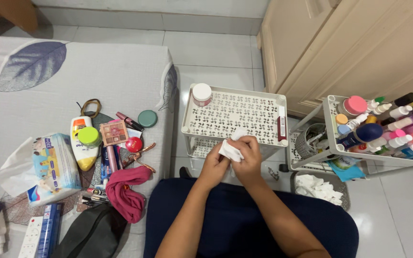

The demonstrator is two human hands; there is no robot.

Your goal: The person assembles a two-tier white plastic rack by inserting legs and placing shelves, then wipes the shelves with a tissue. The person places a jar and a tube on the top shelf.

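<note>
Over the front edge of a white perforated rack tray, both hands meet around a crumpled white tissue. The left hand cups the tissue from the left side with its fingers curled shut on it, and the right hand closes over it from the right, its fingers folded down on the same wad, so the two hands touch each other. The forearms rise from a lap in dark blue cloth. On the tray's far left corner stands a small round jar with a white lid, and along its right edge lies a slim dark red tube; the rest of the tray's top shows its cut-out pattern. To the right, a second white rack shelf is crowded with bottles, sprays and jars, among them a pink-lidded jar and a dark blue roll-on. Below that shelf, on the tiled floor, a small mesh bin holds used white tissues. To the left, on a grey leaf-print mattress, lie scattered cosmetics: an eyeshadow palette, a green-capped jar, a red round balm, a teal lid, a pack of wipes near the mattress's left edge, a pink cloth and a dark pouch near its front edge.
</note>
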